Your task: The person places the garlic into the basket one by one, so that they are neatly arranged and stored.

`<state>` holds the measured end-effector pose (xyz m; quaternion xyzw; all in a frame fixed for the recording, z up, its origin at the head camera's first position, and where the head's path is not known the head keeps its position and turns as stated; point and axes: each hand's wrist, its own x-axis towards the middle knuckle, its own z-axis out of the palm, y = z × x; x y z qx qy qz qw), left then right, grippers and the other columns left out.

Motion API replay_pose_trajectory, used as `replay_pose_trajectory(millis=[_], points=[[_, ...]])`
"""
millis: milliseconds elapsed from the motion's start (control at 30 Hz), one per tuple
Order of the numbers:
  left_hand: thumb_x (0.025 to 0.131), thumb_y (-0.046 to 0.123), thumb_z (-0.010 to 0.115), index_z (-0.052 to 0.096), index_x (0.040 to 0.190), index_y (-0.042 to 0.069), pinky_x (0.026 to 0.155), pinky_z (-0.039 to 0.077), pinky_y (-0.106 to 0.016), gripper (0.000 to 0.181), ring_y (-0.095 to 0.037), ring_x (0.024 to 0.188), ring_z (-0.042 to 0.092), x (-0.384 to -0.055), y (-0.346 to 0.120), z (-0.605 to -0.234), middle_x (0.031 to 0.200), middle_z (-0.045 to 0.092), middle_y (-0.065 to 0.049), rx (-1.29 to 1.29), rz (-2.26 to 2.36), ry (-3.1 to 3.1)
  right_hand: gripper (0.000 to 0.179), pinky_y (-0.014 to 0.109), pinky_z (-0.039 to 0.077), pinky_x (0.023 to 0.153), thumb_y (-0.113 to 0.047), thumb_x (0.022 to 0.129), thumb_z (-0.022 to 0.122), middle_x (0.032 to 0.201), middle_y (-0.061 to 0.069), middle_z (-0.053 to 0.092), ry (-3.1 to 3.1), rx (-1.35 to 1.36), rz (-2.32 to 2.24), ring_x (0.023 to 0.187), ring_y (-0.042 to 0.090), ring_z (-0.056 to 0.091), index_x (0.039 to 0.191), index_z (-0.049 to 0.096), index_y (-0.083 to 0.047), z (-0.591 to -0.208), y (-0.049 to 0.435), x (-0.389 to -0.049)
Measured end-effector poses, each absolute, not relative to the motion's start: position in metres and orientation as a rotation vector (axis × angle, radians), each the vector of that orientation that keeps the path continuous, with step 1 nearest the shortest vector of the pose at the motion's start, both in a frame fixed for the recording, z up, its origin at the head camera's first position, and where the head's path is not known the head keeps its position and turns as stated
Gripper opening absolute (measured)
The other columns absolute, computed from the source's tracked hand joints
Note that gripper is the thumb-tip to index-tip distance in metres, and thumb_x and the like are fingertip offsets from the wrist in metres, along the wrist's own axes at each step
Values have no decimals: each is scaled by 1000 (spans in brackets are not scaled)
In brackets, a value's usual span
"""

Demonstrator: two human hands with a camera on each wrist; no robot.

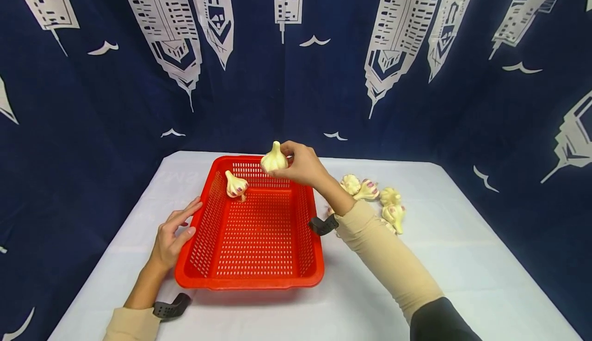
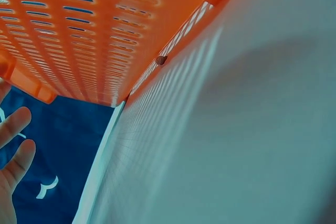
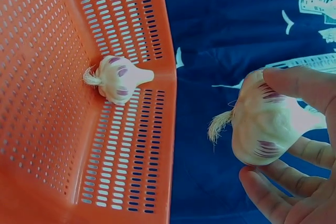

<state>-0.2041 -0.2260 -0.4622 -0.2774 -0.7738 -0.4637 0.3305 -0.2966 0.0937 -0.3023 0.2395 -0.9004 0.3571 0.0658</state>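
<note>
A red perforated plastic basket (image 1: 259, 283) stands on the white table. One garlic bulb (image 1: 236, 185) lies in its far left corner, its roots toward the basket floor. Above the far rim, my right hand (image 1: 302, 164) pinches another garlic bulb (image 1: 274, 159) between thumb and fingers; in the right wrist view this bulb (image 3: 265, 119) shows purple streaks and a tuft of dry roots. My left hand (image 1: 171, 238) rests with fairly straight fingers against the basket's left rim. In the left wrist view only some of its fingertips (image 2: 21, 158) show, beside the basket's outer wall (image 2: 94, 35).
Several more garlic bulbs (image 1: 393, 212) lie in a loose group to the right of the basket, partly hidden behind my right forearm. The white tabletop (image 1: 444, 259) extends to the right. A dark blue curtain (image 1: 287, 99) with white building prints hangs behind the table.
</note>
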Motion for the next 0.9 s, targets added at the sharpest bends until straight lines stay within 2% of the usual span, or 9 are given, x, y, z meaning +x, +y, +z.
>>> replay_pose_trajectory(millis=[167, 333, 500, 633, 767, 900], points=[[79, 0, 54, 62, 128, -5, 79, 42, -23, 50, -12, 101, 54, -203, -226, -462, 138, 56, -18, -715, -1215, -2038, 59, 28, 54, 71, -28, 73, 86, 111, 10, 67, -2753, 694, 1077, 87, 21, 60, 121, 63, -3, -306, 82, -303], [79, 0, 54, 62, 129, -5, 79, 42, -22, 50, -12, 101, 54, -203, -226, -460, 139, 56, -18, -721, -1224, -2039, 61, 31, 52, 74, -29, 73, 87, 112, 11, 68, -2791, 649, 1071, 92, 22, 61, 122, 63, -4, -313, 72, -310], [78, 0, 54, 62, 128, -5, 78, 42, -22, 50, -13, 101, 54, -204, -226, -462, 139, 56, -18, -722, -1221, -2031, 59, 31, 51, 70, -31, 72, 87, 107, 10, 68, -2820, 588, 1056, 93, 24, 61, 120, 64, -5, -320, 60, -320], [78, -2, 54, 62, 126, -9, 78, 42, -23, 50, -14, 100, 54, -202, -226, -461, 137, 56, -22, -706, -1212, -2041, 60, 31, 51, 74, -29, 74, 87, 107, 11, 68, -2843, 525, 1064, 94, 23, 61, 123, 63, -4, -326, 47, -327], [77, -5, 52, 60, 122, -15, 78, 41, -21, 47, -18, 97, 54, -193, -219, -446, 131, 56, -32, -709, -1209, -2041, 64, 32, 52, 78, -27, 75, 85, 114, 12, 68, -2887, 449, 1059, 95, 23, 61, 128, 60, -2, -337, 37, -331], [77, -7, 51, 59, 120, -18, 76, 42, -24, 45, -23, 94, 54, -184, -214, -433, 127, 55, -37, -718, -1202, -2042, 63, 31, 51, 76, -27, 76, 84, 114, 10, 67, -2936, 392, 997, 92, 23, 61, 130, 61, -4, -351, 30, -336]])
